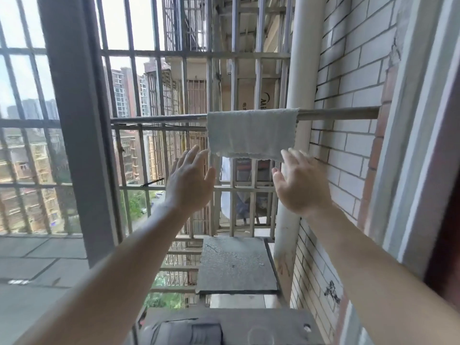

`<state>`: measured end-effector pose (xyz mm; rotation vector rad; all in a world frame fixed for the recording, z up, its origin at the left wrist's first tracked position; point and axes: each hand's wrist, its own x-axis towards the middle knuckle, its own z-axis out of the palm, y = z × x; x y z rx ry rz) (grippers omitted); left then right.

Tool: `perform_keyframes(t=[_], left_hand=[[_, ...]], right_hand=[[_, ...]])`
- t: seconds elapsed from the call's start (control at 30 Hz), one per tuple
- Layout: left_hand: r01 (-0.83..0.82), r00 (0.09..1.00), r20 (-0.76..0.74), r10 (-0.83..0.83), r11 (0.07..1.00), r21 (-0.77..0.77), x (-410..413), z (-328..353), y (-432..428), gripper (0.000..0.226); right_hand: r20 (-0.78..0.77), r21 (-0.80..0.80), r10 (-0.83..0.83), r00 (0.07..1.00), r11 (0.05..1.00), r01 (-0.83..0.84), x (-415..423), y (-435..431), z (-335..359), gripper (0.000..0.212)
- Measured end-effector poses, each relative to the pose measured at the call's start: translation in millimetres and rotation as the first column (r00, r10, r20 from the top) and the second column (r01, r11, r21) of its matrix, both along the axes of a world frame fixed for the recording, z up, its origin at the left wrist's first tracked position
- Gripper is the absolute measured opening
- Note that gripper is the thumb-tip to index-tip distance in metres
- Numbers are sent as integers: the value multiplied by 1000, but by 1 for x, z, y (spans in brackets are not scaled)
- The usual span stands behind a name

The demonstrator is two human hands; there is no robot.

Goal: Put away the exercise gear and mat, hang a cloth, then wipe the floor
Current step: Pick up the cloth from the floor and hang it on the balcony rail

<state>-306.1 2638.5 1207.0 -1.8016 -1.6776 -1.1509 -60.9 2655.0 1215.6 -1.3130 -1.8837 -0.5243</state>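
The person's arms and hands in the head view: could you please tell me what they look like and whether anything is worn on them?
Both are bare. The left hand and right hand carry no gloves, and no ring, watch or bracelet shows. The left forearm and right forearm are uncovered up to the frame edge; no sleeve is in view.

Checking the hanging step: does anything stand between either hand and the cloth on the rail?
Nothing visible does. The cloth hangs draped over the rail, and the left hand and right hand are open just below its lower corners. The grille bars lie behind the cloth.
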Motion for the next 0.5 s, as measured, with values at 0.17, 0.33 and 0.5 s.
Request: perform_keyframes(t=[0.17,0.33,0.5], left_hand=[[7,1000,9,-7,998,-68,0,-29,-24,57],[47,998,34,-43,991,-128,-1,-57,-47,54],[54,998,48,-45,978,-201,-3,-84,-69,54]], right_hand=[[-18,-7,-3,1000,1000,3,-8,-29,-24,57],[-24,-68,1,1000,998,-2,-16,-57,-54,57],[-14,-159,-24,1000,987,21,-16,-81,-85,61]])
